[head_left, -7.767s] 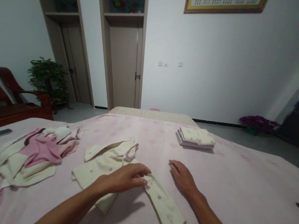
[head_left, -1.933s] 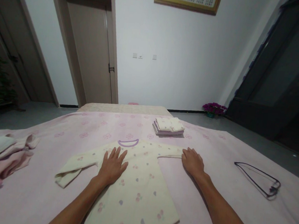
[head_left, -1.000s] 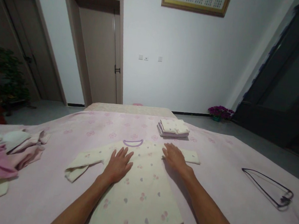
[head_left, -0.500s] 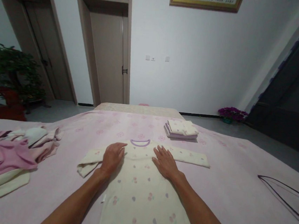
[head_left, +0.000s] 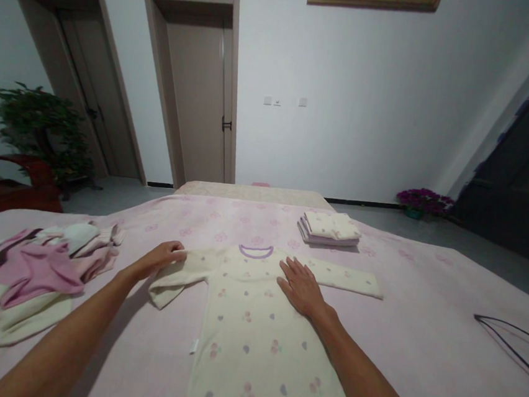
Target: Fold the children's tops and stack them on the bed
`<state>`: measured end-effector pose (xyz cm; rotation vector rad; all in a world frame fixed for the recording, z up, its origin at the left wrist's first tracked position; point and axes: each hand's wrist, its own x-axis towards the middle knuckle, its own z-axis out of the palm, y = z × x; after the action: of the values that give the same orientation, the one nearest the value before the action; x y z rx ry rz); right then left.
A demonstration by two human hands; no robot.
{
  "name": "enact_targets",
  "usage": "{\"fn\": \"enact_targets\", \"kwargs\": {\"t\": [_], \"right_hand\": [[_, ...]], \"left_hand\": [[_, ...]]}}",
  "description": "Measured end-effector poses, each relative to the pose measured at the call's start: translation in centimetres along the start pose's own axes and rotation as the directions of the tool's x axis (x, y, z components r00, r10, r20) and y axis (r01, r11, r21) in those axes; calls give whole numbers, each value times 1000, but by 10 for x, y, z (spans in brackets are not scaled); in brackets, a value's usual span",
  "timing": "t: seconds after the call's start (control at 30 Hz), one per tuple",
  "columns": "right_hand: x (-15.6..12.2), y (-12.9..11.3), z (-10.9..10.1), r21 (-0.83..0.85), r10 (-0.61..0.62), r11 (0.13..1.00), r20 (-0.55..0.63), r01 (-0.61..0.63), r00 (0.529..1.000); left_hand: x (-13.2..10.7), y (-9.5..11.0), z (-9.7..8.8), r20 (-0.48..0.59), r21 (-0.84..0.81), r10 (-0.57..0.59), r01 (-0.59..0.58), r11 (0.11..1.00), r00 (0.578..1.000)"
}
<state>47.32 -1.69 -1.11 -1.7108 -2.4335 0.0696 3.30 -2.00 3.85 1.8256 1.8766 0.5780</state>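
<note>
A cream child's top (head_left: 252, 328) with small flower prints and a purple neckline lies flat on the pink sheet (head_left: 419, 338). My left hand (head_left: 158, 259) pinches the folded-over left sleeve near the shoulder, fingers closed on the cloth. My right hand (head_left: 300, 286) lies flat and open on the chest of the top, just right of the neckline. The right sleeve stretches out straight to the right.
A small stack of folded clothes (head_left: 329, 228) sits beyond the top. A heap of pink and cream garments (head_left: 32, 276) lies at the left. A black wire hanger (head_left: 512, 344) rests at the right edge. Doors, a potted plant and a wooden chair stand behind.
My left hand slid from the chest out to the left sleeve and closed on it. My right hand came from the right sleeve end onto the chest and stays flat there.
</note>
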Motion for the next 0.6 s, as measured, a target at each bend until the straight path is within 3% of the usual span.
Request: {"fn": "enact_targets", "kwargs": {"t": [0.1, 0.17, 0.3, 0.37, 0.4, 0.5, 0.6], "right_hand": [[0, 1, 1, 4, -5, 1000, -6, 5, 1000], [1, 2, 2, 3, -7, 1000, -10, 7, 1000], [1, 3, 3, 3, -8, 1000, -6, 8, 1000], [1, 4, 3, 5, -9, 1000, -5, 9, 1000], [1, 4, 3, 5, -11, 1000, -8, 11, 1000], [1, 4, 4, -1, -15, 1000, -24, 15, 1000], [1, 4, 5, -6, -15, 1000, -28, 15, 999]], "left_hand": [[-9, 6, -13, 62, -295, 75, -53, 954, 995], [-18, 10, -24, 158, -404, 84, -13, 915, 984], [-29, 6, -48, 434, -367, 98, 76, 927, 896], [-28, -7, -58, 480, -218, 51, 62, 974, 876], [-25, -16, -62, 443, -100, 2, 47, 994, 897], [-15, -42, -67, 185, 237, -107, 61, 970, 977], [-12, -53, -60, 13, 365, -140, 126, 922, 990]]}}
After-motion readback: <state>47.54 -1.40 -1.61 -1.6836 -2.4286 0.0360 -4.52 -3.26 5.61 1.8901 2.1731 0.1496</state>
